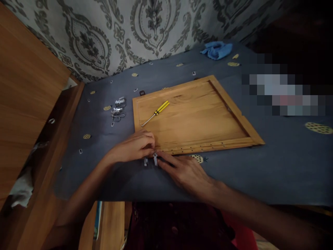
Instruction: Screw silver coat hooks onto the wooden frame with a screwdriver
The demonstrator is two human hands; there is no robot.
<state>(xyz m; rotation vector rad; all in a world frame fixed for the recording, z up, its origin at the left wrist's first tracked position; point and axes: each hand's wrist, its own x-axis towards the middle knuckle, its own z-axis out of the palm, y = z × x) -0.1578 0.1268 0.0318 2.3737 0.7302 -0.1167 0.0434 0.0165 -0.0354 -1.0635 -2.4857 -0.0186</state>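
Observation:
A framed wooden cabinet door (197, 118) lies flat on the cloth-covered table. At its near left corner sits a metal hinge (155, 159); a second metal piece (145, 161) shows just left of it. My left hand (137, 144) rests over that corner, its fingers curled and pinched by the hinge; what they hold is hidden. From the right, my right hand (184, 170) reaches in low, with its thumb hidden and fingertips against the hinge. A yellow-handled screwdriver (161, 108) lies on the door, its tip pointing toward my left hand.
Several loose metal hinges (118, 109) lie left of the door. Farther back are a small dark item (142, 93) and a crumpled blue cloth (217, 50). A wooden cabinet (33, 69) borders the left side, and a patterned curtain or wall covering (156, 27) rises behind the table.

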